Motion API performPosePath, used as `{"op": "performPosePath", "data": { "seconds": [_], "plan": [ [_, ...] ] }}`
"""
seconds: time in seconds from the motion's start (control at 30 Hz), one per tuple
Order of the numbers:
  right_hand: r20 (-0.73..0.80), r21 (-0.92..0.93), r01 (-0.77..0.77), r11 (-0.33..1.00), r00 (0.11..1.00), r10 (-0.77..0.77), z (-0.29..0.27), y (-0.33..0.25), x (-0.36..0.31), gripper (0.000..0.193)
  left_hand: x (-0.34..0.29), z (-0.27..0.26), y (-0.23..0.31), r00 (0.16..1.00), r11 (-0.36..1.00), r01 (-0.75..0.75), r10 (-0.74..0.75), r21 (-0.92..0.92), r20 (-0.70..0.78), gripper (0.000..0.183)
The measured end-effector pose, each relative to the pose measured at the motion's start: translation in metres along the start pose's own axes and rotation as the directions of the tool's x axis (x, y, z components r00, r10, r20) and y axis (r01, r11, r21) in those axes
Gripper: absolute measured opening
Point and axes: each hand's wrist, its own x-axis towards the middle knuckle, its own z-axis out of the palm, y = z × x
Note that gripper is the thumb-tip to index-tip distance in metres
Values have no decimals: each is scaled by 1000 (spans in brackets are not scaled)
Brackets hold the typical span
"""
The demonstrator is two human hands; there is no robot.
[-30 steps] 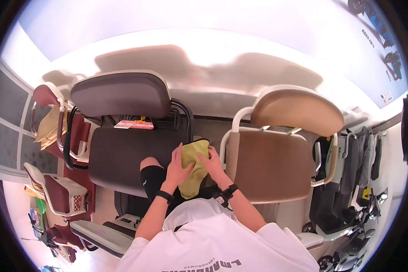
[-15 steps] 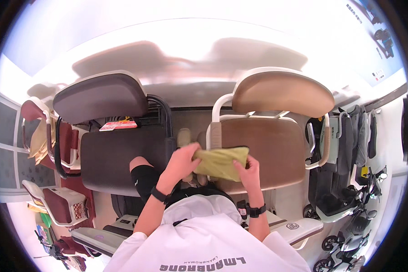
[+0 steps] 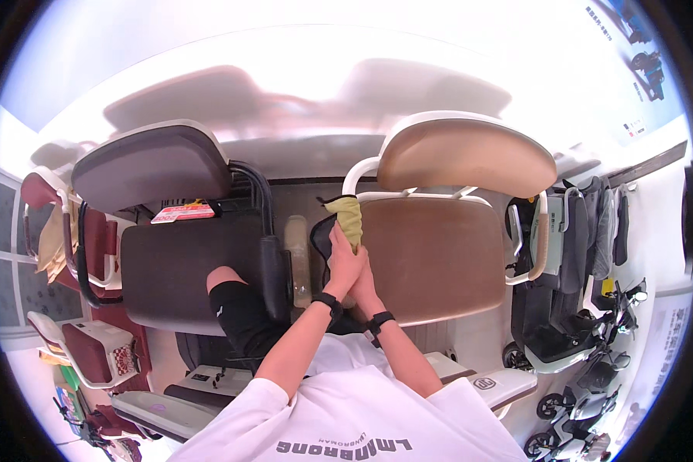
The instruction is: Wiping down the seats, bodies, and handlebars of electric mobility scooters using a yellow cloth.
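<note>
My left hand [image 3: 342, 260] and my right hand [image 3: 365, 286] are brought together in front of me, in the gap between two padded seats. Between them is a yellow-green cloth [image 3: 349, 218] with a dark edge, bunched and gripped. Its upper end sticks out past my fingers, and a darker part hangs on the left side. Some fingers of my right hand are hidden behind the left hand and the cloth. Closest to my hands on the right lies the brown seat cushion [image 3: 433, 262]; the dark seat cushion [image 3: 196, 262] is farther left.
A brown backrest [image 3: 468, 159] and a dark backrest [image 3: 155, 169] stand against the white wall. A red and white card [image 3: 183, 212] lies at the back of the dark seat. Several scooters, one a grey scooter [image 3: 581, 416], stand at the right. Maroon seats [image 3: 94, 350] are at the left.
The cloth was stretched out between my separated hands; now it is bunched, with both hands together around it. My right hand has moved left to meet the left hand.
</note>
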Motion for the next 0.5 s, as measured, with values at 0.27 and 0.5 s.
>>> {"op": "performPosePath", "data": {
  "seconds": [0.27,0.5],
  "plan": [
    [10,406,-9,914,1000,5,10,43,7,66,15,6,23,999,990,-45,42,131,23,91],
    [204,932,-255,259,957,208,-6,-24,17,63,38,7,18,997,974,-82,80,211,18,89]
  ]
}}
